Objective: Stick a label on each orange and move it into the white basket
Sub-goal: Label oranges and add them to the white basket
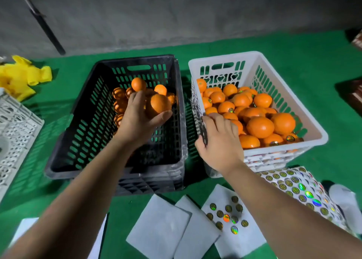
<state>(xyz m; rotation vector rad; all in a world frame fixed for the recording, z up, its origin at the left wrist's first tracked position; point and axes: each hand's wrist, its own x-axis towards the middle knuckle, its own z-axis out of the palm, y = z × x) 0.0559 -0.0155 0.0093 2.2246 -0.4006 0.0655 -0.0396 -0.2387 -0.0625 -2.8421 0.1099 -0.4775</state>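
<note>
My left hand point(137, 119) grips an orange point(159, 105) above the black crate point(94, 110), which has several more oranges point(121, 100) at its far end. The white basket point(305, 110) stands to the right of the crate and is filled with many oranges point(260, 126), some showing shiny round labels. My right hand point(220, 141) hovers over the basket's near left corner with fingers loosely bent; I cannot see anything in it. A sheet with several round holographic labels point(228, 214) lies in front of the basket.
A fuller label sheet point(293, 186) lies at the right, blank backing sheets point(162, 223) at the front. A white lattice crate point(13, 133) and a yellow cloth point(21, 78) sit at the left on the green mat point(313, 67). A grey wall runs behind.
</note>
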